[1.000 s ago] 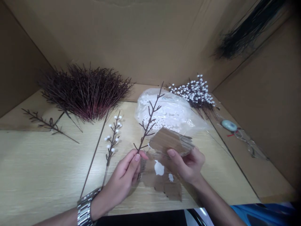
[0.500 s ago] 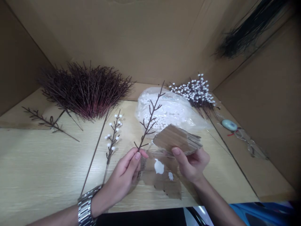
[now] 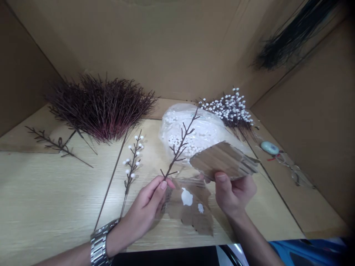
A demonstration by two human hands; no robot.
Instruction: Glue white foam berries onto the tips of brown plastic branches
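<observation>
Between thumb and fingers, my left hand (image 3: 151,197) pinches the lower end of a bare brown twig (image 3: 181,145), which slants up to the right. My right hand (image 3: 235,192) grips a torn cardboard piece (image 3: 223,160), thumb on its near edge. Below, on the table, lies another cardboard sheet (image 3: 191,220) with a large white blob (image 3: 186,197) and a smaller one (image 3: 200,208). A clear bag of white beads (image 3: 177,125) is behind the twig. Left of the twig lies a stem with white berries (image 3: 133,162).
A large pile of bare twigs (image 3: 102,103) stands at the back left, with a loose twig (image 3: 59,146) nearby. Berried stems (image 3: 230,107) lie back right, beside a pale green oval object (image 3: 269,147) and glasses (image 3: 296,171). Cardboard walls (image 3: 166,48) surround the table.
My right hand has moved right with the cardboard piece, away from the twig. The twig in my left hand leans further to the right.
</observation>
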